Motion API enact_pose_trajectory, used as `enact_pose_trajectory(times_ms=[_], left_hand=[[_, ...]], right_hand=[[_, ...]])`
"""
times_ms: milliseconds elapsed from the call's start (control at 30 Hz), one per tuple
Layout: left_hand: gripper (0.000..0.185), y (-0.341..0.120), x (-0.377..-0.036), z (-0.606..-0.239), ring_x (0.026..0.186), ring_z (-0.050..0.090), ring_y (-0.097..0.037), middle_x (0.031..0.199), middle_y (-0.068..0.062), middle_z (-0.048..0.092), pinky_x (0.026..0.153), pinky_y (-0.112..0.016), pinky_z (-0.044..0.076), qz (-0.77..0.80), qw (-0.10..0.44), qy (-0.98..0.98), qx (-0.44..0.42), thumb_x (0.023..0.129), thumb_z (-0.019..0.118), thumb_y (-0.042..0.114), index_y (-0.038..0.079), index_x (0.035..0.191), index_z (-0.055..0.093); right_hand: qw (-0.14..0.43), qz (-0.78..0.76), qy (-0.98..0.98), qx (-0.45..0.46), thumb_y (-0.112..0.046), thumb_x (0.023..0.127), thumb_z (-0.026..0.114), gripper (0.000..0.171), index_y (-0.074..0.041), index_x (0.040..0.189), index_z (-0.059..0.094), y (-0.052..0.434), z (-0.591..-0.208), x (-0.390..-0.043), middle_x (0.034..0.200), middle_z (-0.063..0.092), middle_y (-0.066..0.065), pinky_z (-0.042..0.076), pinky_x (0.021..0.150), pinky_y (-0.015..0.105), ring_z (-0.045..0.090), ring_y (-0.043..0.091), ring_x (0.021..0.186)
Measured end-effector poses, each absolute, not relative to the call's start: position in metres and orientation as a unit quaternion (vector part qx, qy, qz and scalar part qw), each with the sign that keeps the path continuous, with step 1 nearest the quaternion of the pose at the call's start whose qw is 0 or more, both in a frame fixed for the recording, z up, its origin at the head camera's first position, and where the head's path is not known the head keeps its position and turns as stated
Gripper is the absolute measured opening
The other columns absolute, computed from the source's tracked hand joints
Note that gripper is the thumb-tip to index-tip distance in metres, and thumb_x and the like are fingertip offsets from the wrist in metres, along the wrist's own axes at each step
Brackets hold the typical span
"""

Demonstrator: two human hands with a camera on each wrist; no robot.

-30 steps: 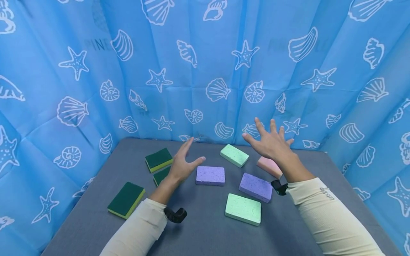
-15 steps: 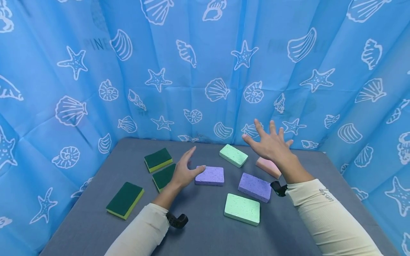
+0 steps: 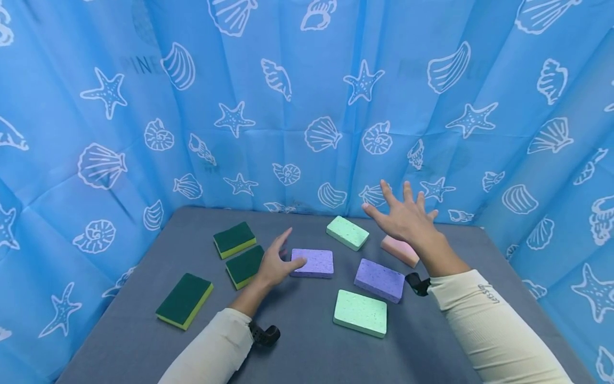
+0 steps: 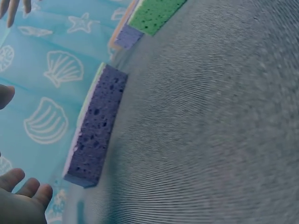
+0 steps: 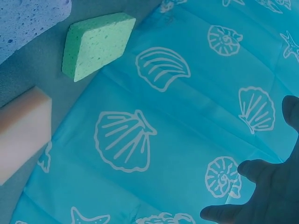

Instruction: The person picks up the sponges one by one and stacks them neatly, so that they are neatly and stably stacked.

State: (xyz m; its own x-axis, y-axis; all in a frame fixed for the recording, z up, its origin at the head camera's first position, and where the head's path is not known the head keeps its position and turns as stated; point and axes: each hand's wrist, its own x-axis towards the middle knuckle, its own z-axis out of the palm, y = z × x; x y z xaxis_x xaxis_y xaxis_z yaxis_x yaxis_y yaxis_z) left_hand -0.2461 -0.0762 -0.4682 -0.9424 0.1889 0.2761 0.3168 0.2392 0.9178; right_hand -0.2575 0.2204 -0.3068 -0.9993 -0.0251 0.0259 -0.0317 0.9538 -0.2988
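Note:
My left hand (image 3: pixel 274 265) hovers with fingers spread beside a light purple sponge (image 3: pixel 316 263), its thumb overlapping that sponge's left end in the head view. In the left wrist view a gap shows between the fingers (image 4: pixel 42 193) and the purple sponge (image 4: pixel 97 123). Behind the hand lies a green-topped scrub sponge (image 3: pixel 243 265) with a yellow base. Raised at the back right, my right hand (image 3: pixel 408 217) has its fingers fanned out and holds nothing. A pink sponge (image 3: pixel 399 250) lies below it, partly covered by the wrist. Near that one is a mint green sponge (image 3: pixel 347 232).
On the grey table (image 3: pixel 288 352) also lie a darker purple sponge (image 3: pixel 380 280), a nearer mint green sponge (image 3: pixel 360 313), and two more scrub sponges, one at the back (image 3: pixel 234 238) and one at the left (image 3: pixel 184 301). A blue shell-print curtain (image 3: pixel 307 106) encloses the sides and back.
My left hand has come down toward the light purple sponge, uncovering more of the middle scrub sponge. The right hand stays raised, nearly still. The head view has shifted slightly.

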Motion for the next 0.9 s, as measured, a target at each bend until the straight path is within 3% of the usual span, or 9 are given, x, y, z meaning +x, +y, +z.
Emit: enact_pose_trajectory(times_ms=[433,900], left_hand=[[0.084,-0.074,-0.247,-0.484,0.134,0.031,-0.041,0.15,-0.021,0.03,0.102,-0.052,0.036,-0.586,0.021,-0.8,-0.125,0.08,0.079,0.022,0.01,0.15,0.035],[0.089,-0.074,-0.249,-0.498,0.133,0.035,-0.038,0.149,-0.023,0.033,0.105,-0.05,0.032,-0.569,-0.002,-0.81,-0.139,0.08,0.079,0.022,0.001,0.15,0.03]], right_hand=[[-0.001,0.146,-0.989,0.011,-0.082,0.084,0.026,0.097,-0.023,0.157,0.002,0.222,-0.311,-0.257,0.154,-0.013,0.03,-0.003,0.088,0.082,-0.016,0.058,0.132],[-0.007,0.147,-0.989,0.012,-0.084,0.082,0.025,0.099,-0.023,0.157,0.001,0.225,-0.317,-0.256,0.154,-0.013,0.03,0.0,0.088,0.082,-0.014,0.058,0.132]])
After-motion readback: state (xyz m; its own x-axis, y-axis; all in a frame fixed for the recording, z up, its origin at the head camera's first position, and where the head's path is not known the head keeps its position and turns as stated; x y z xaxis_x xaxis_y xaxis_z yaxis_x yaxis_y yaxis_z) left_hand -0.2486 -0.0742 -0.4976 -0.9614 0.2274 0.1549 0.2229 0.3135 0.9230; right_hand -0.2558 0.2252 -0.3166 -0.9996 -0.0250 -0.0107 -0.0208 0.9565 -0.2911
